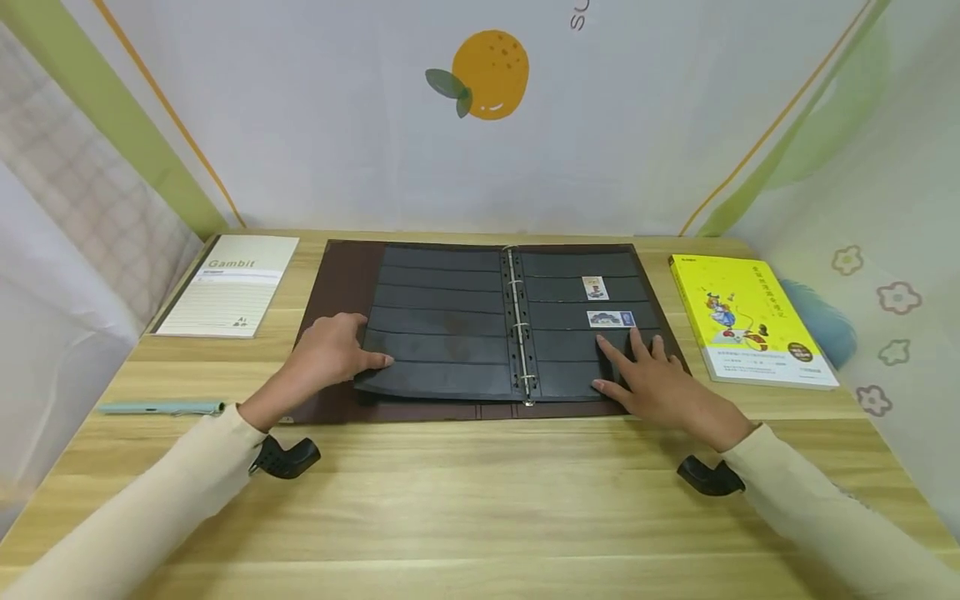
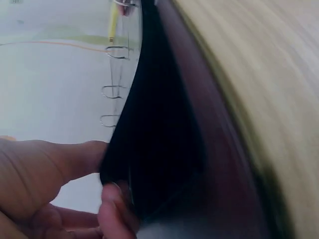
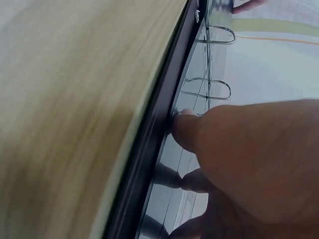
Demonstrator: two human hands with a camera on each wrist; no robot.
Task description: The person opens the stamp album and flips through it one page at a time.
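The wooden table (image 1: 480, 500) carries an open ring binder (image 1: 337, 275) at its centre, a stamp album with black strip pages lying flat on a brown cover. Its left-hand stack of pages (image 1: 438, 325) is largely flat, but the near corner curls upward; the right-hand page (image 1: 570, 367) lies flat on the other side of the metal rings (image 1: 517, 325). The left hand (image 1: 326, 354) rests on the outer edge of the left stack, thumb laid across the page surface and fingers curled at the edge; the left wrist view shows the thumb and a fingertip pinching that dark page edge, so the hand holds the page. The right hand (image 1: 648, 379) lies on the right-hand page with fingers extended and spread, pressing flat and gripping nothing. Two stamps are seated in the strips of the right page: a wide stamp (image 1: 611, 319) just beyond the right fingertips, and a small stamp (image 1: 595, 288) one strip farther back. Judged from this state, two stamps are placed, the remaining strips appear vacant, and the page turn on the left is only begun.
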